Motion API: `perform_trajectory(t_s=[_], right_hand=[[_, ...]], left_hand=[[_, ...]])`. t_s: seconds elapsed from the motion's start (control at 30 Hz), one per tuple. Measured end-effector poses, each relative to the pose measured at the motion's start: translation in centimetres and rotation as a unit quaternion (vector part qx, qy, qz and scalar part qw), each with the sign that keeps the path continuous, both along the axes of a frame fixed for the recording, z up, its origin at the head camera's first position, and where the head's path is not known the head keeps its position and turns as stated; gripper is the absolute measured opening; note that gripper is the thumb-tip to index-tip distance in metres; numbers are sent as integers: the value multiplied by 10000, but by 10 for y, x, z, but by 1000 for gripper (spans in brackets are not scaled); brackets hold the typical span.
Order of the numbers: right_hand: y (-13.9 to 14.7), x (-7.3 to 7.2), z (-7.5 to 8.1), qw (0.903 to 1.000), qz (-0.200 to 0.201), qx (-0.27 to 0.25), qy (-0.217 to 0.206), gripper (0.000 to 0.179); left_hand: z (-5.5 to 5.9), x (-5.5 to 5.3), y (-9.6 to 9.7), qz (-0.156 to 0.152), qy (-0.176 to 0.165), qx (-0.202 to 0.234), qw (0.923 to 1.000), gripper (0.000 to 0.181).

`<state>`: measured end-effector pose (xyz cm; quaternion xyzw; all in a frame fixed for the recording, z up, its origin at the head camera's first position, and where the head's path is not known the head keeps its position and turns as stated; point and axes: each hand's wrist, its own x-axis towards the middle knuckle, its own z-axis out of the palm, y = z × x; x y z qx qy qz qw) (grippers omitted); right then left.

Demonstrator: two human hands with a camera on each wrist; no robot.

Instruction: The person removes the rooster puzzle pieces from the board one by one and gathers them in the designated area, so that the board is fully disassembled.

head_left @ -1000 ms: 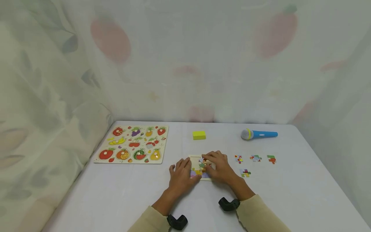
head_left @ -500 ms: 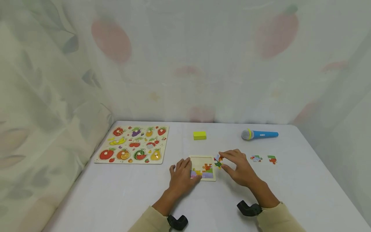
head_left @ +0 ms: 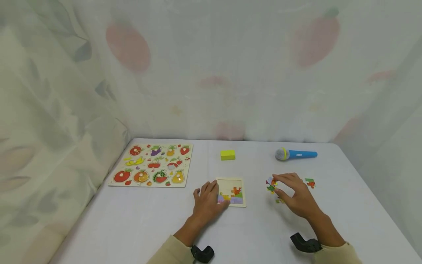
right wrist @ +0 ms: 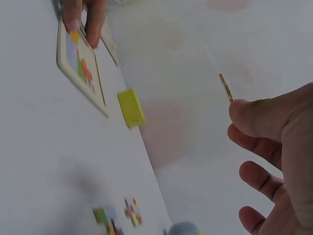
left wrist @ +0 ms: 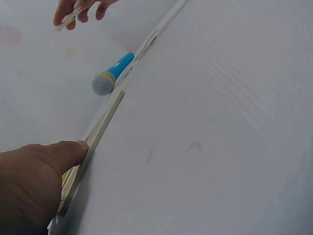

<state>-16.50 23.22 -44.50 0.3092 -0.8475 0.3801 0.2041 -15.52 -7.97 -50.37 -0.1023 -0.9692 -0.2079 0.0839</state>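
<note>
My left hand [head_left: 207, 201] rests along the left side of a small wooden puzzle tray [head_left: 244, 192], its thumb on the front rim. In the left wrist view that thumb [left wrist: 71, 152] presses the tray's edge. Fitted pieces [head_left: 235, 200] fill the tray's near part; its far part shows bare wood. To the right, my right hand [head_left: 298, 198] pinches a colourful jigsaw piece [head_left: 271, 185] between thumb and fingertips, up off the table. The right wrist view shows that piece [right wrist: 225, 87] edge-on, the other fingers loosely bent.
Loose pieces lie around the right hand: one green and orange [head_left: 310, 182], another [head_left: 280, 200] partly covered by the hand. A yellow block [head_left: 228, 155] and a blue toy microphone [head_left: 296, 154] lie farther back. A fruit peg board [head_left: 151, 165] is at left.
My right hand has lifted the jigsaw piece from over the tray and carried it right, above the loose pieces. My left hand has stayed on the tray.
</note>
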Motion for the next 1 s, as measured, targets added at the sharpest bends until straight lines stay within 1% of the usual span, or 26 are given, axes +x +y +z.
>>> perform_trajectory(t_s=[0.17,0.5,0.67,0.83,1.0], right_hand=[[21,3,-4,9999,-140,-86,-5,60],[54,10,-16,9975,-696,142,60,56],[67,14,-25,9949,-974,242,-66,55],[77,14,-34,9925,-1150,344,-212,55],[82,15,-42,9876,-1377,511,-548,52]], left_hand=[[2,1,1,-2,-4,-11,10000,77],[0,1,0,18,10,-81,10000,76],[0,1,0,5,26,-89,10000,77],[1,1,0,-3,-8,-37,10000,76],[-1,1,0,-6,9,-28,10000,76]])
